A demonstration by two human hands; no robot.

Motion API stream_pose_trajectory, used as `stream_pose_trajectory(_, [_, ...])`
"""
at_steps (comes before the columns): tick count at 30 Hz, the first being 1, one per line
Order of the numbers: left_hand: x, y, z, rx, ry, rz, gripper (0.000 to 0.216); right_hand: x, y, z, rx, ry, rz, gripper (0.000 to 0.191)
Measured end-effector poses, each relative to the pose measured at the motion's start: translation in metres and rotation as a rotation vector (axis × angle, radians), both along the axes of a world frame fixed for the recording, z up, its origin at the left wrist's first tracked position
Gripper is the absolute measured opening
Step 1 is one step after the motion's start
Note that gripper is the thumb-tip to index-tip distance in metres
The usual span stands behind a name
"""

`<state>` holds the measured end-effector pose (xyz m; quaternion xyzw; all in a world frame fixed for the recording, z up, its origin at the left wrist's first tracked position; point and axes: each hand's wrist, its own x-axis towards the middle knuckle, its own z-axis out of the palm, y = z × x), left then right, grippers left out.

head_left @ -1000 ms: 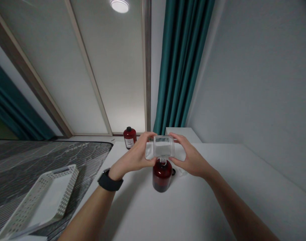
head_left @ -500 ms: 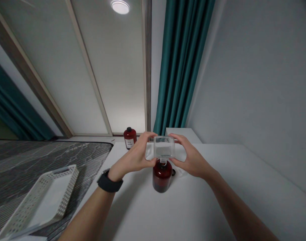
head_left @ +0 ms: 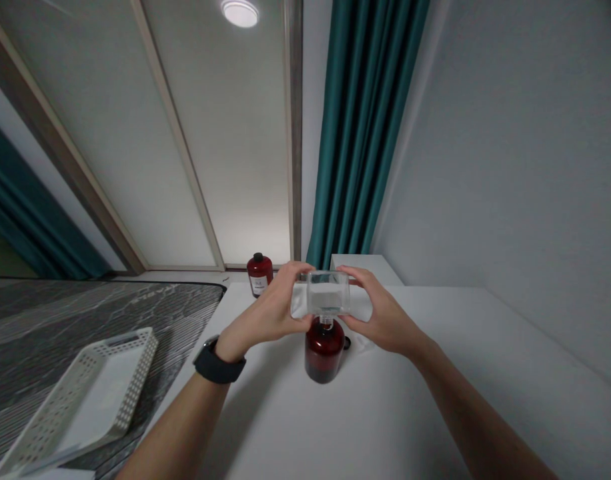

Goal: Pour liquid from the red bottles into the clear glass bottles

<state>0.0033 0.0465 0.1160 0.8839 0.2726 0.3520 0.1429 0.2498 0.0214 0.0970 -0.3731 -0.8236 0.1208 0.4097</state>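
Observation:
My left hand [head_left: 265, 313] and my right hand [head_left: 380, 313] both grip a clear square container [head_left: 327, 293] from either side. The container is turned upside down, with its narrow neck set into the mouth of a dark red bottle [head_left: 324, 349] that stands upright on the white table [head_left: 435, 400]. White contents show inside the clear container. A small black cap [head_left: 346, 343] lies on the table just right of the bottle. A black watch [head_left: 218, 362] is on my left wrist.
A second dark red bottle [head_left: 259, 274] with a black cap and a white label stands farther back on the left. A white perforated tray [head_left: 85, 400] lies on a dark patterned surface at the lower left. A teal curtain [head_left: 365, 127] hangs behind.
Nothing has visibly moved; both hands keep holding the clear container on the bottle's mouth.

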Motion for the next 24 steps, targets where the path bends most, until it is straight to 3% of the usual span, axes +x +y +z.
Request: stream_pose_trajectory(24, [0.0023,-0.0041,0.0071,0.052,0.010,-0.014,0.069,0.0001,-0.0001,0.0014,0.023,0.006,0.018,0.074])
